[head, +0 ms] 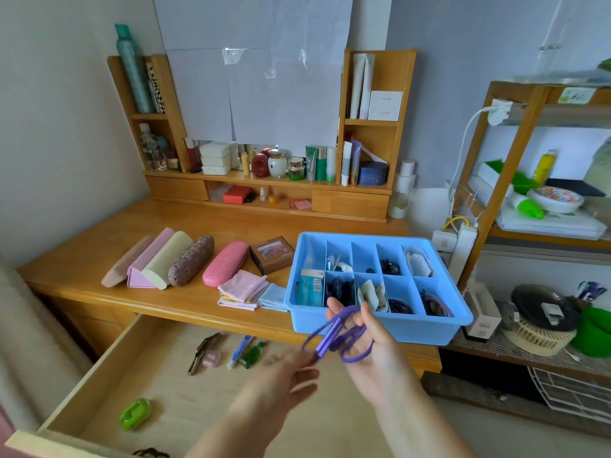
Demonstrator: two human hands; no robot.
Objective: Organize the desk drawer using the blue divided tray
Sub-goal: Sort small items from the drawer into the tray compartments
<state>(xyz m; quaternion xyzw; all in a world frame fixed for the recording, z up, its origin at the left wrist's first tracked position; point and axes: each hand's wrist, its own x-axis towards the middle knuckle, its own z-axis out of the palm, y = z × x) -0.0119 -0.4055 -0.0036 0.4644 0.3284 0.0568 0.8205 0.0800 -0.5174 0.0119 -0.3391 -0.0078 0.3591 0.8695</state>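
The blue divided tray [413,325] sits on the desk's right front corner, its compartments holding small items. Just in front of it, my right hand [370,338] holds a coiled purple cable [344,335] looped over its fingers. My left hand [291,375], blurred, is lower left of the cable with its fingertips touching or pinching the cable's plug end; which, I cannot tell. Below both hands the drawer [109,368] stands pulled out, with a green clip [135,413], a hair claw [203,352], a small pink case [211,358], a pen-like tube [239,350] and a green bottle [251,357] inside.
Several glasses cases [191,261] and a brown box [272,254] lie in a row on the desk, with folded cloths [244,289] beside the tray. Cosmetics fill the back shelf [264,185]. A wire rack [529,246] with clutter stands at the right.
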